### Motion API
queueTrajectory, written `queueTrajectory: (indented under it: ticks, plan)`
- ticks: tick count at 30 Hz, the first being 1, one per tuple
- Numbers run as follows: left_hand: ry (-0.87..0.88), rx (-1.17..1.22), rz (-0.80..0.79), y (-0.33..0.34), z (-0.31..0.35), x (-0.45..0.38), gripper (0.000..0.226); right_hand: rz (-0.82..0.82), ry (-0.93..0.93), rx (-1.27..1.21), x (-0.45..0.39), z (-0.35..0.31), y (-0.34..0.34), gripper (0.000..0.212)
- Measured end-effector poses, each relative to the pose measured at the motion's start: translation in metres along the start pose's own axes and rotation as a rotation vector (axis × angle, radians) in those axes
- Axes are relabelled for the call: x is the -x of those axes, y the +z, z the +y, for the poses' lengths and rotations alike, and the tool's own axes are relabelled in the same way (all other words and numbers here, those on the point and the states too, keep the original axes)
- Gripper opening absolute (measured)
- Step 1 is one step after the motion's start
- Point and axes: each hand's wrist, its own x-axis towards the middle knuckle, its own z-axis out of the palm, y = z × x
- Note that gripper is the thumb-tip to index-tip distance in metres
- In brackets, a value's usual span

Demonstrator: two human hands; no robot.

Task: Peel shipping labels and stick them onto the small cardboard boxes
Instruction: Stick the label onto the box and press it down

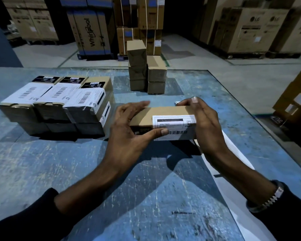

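Cardboard first: one small tan cardboard box [163, 117], long and narrow, sits between both hands just above the scratched blue tabletop [59, 171], near the middle of the view. The person's left hand [129, 129] clamps its left end, fingers curled over the top edge and thumb pinching the near face, thumb tip touching the edge of the white barcode shipping label [174, 126]. The right hand [203, 122] wraps the right end, fingers folded over the far top corner. That label bends over the box's near top edge, so the two-ended hold looks meant to steady the box while the paper is smoothed down; the sticking step seems all but finished.

Out at three to five o'clock from the grip, a white label backing sheet [236, 159] lies flat under the right forearm, kept close, by the look of it, for the next peel. How many labels remain on it cannot be told.

At nine o'clock stands the stack of labelled tan boxes [59, 105]: three across on top, each with a white label, and a second layer beneath, three fronts showing. Parked aside, they read as done.

At twelve o'clock wait the plain unlabelled cardboard boxes [146, 72], two columns, three high and two high, five in all, well apart from the finished lot.

Beyond the table, large appliance cartons [90, 32] line the warehouse floor.
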Motion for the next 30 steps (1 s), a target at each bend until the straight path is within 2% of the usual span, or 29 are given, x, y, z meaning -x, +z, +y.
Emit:
queueTrajectory:
  ticks: [2, 5, 7, 9, 13, 16, 18, 23, 26, 28, 30]
  plan:
    - [-0.06, 0.009, 0.061, 0.003, 0.004, 0.002, 0.096, 0.018, 0.029, -0.051, 0.003, -0.004, 0.004, 0.043]
    - [-0.149, 0.126, 0.001, 0.006, 0.005, 0.004, 0.121, 0.021, -0.028, -0.023, 0.008, -0.007, 0.01, 0.035]
    - [-0.203, 0.106, -0.006, 0.01, 0.009, 0.006, 0.141, 0.038, -0.067, -0.023, 0.013, -0.007, 0.013, 0.032]
    - [-0.233, 0.084, 0.063, 0.013, 0.012, 0.006, 0.147, 0.023, -0.109, -0.015, 0.02, -0.006, 0.019, 0.035]
    - [-0.197, 0.011, 0.219, 0.012, 0.013, 0.002, 0.14, -0.061, -0.194, 0.015, 0.033, -0.009, 0.032, 0.028]
    - [-0.116, -0.016, 0.277, 0.009, 0.01, -0.003, 0.131, -0.041, -0.216, -0.003, 0.036, -0.012, 0.033, 0.028]
    - [-0.074, 0.005, 0.307, 0.005, 0.006, -0.006, 0.117, -0.031, -0.19, -0.004, 0.038, -0.013, 0.032, 0.028]
    - [-0.112, 0.106, 0.365, -0.003, -0.008, -0.015, 0.067, 0.009, -0.171, 0.075, 0.032, -0.008, 0.029, 0.027]
    - [-0.066, 0.068, 0.397, -0.001, -0.008, -0.015, 0.045, 0.02, -0.158, 0.071, 0.029, -0.01, 0.025, 0.024]
    - [-0.086, 0.03, 0.346, 0.003, 0.0, -0.01, 0.057, 0.027, -0.112, 0.037, 0.027, -0.011, 0.022, 0.024]
    - [-0.123, -0.026, 0.249, 0.01, 0.007, -0.002, 0.087, 0.041, -0.103, 0.028, 0.026, -0.012, 0.021, 0.023]
